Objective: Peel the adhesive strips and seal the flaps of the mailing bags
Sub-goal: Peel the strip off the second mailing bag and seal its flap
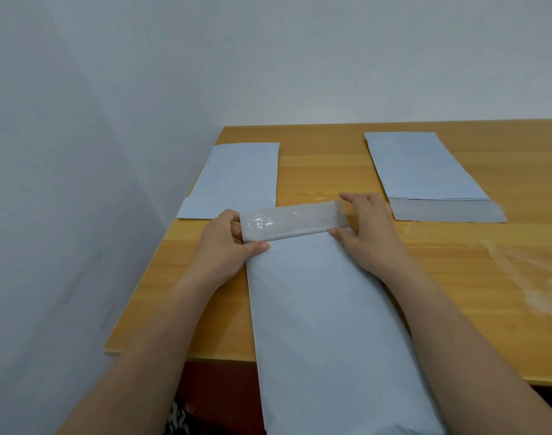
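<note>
A long grey mailing bag (324, 324) lies lengthwise in front of me and hangs over the table's near edge. Its shiny flap (290, 222) stands folded up at the far end. My left hand (227, 243) pinches the flap's left end between thumb and fingers. My right hand (365, 227) pinches the right end, thumb on the bag's body. A pale blue bag (237, 180) lies flat at the back left. A stack of bags (425, 171) lies at the back right with grey flaps (447, 210) open toward me.
The wooden table (324, 164) stands against a white wall at the back and left. Clear peeled film (532, 277) lies crumpled on the table's right side. The near table edge runs under my forearms, with a dark red floor below.
</note>
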The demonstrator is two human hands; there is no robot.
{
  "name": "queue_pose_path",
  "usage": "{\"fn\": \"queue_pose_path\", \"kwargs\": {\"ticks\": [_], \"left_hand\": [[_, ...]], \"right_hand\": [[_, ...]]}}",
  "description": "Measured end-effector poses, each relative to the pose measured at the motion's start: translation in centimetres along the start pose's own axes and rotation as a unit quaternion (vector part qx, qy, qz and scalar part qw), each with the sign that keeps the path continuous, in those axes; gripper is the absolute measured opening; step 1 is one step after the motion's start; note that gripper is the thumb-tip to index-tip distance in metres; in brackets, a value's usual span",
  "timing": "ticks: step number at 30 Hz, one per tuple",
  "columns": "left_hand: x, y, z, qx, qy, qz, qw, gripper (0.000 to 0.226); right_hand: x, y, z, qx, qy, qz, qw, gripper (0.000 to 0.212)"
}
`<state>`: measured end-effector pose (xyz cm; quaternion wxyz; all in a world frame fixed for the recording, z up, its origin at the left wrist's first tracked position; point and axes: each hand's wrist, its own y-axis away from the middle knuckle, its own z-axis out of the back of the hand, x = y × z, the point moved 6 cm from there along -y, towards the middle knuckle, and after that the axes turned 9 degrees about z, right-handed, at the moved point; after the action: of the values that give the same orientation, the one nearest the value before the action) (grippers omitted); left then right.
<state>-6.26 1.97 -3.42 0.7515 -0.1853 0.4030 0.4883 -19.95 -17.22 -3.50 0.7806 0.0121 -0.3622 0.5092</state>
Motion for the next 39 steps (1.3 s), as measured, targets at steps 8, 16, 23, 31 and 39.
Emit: {"fn": "queue_pose_path", "kwargs": {"ticks": [8, 16, 23, 31, 39], "left_hand": [[-0.5, 0.8, 0.3, 0.015, -0.008, -0.028, 0.999, 0.029], [-0.3, 1.0, 0.5, 0.003, -0.019, -0.023, 1.0, 0.021], [-0.2, 1.3, 1.1, -0.017, -0.011, -0.045, 0.999, 0.013], [0.4, 1.4, 1.6, -0.02, -0.008, -0.049, 0.999, 0.01], [0.5, 1.5, 1.8, -0.011, -0.025, -0.06, 0.998, 0.004]], "right_hand": [[-0.9, -0.2, 0.8, 0.035, -0.026, -0.032, 0.999, 0.063], [-0.6, 0.3, 1.4, 0.025, -0.079, -0.027, 0.996, 0.019], [-0.3, 0.4, 1.5, 0.02, -0.067, -0.016, 0.997, 0.017], [-0.5, 0.4, 1.5, 0.026, -0.091, -0.022, 0.995, 0.007], [-0.5, 0.2, 1.5, 0.026, -0.071, 0.009, 0.997, 0.009]]}}
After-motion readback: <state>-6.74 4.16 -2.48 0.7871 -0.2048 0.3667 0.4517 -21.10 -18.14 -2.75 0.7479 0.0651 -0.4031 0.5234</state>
